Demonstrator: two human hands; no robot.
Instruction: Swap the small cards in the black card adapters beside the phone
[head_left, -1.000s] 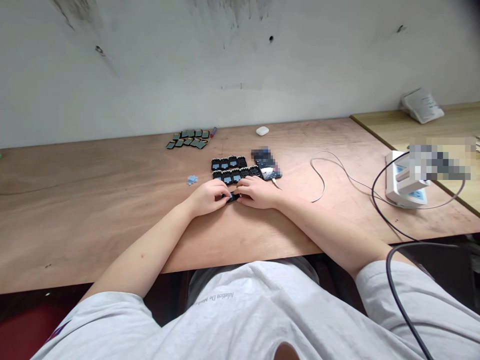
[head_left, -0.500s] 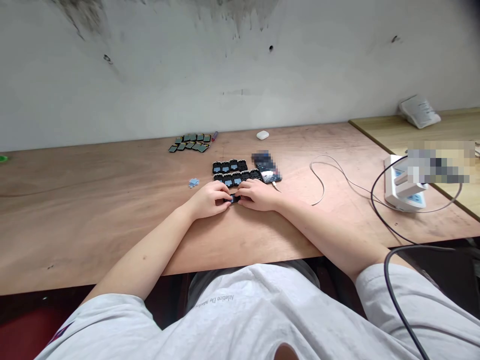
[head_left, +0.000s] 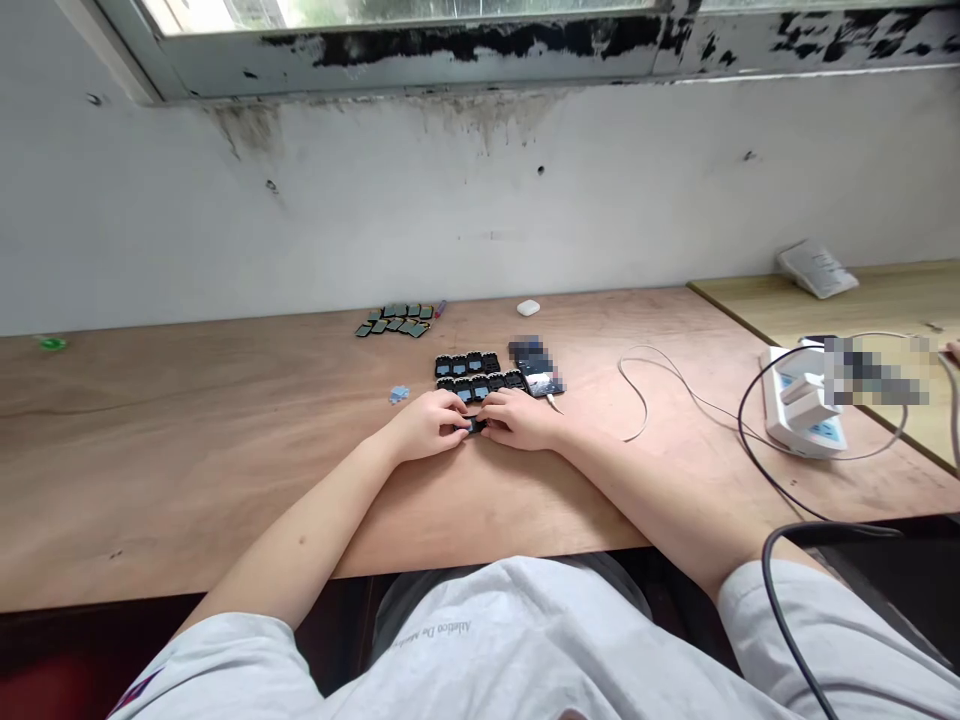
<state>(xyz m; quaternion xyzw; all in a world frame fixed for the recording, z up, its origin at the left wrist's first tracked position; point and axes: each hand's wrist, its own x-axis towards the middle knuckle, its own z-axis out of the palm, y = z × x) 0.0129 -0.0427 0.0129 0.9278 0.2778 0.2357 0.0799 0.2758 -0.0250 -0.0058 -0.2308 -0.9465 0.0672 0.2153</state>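
Note:
Both my hands meet at a small black plastic casing (head_left: 475,425) on the table. My left hand (head_left: 431,427) pinches its left side, thumb and fingers close together near a bit of blue. At its right side, my right hand (head_left: 519,419) grips with bent fingers; the fingertips partly cover the casing. Just beyond stand two rows of similar black casings, a back row (head_left: 466,364) and a front row (head_left: 484,386), several with a light-blue pad inside. A small pile of light-blue pads (head_left: 399,394) lies left of them.
Several green-grey boards (head_left: 396,319) lie near the wall beside a small screwdriver (head_left: 440,309). A white case (head_left: 528,308) and a plugged-in phone (head_left: 538,372) are to the right. Cables run to a white power strip (head_left: 802,415); a packet (head_left: 817,268) lies on the adjoining table.
The view has tilted up, bringing a window's lower edge into sight. Both hands stay on the black casing, with little visible finger movement. Part of another person appears at the far right edge.

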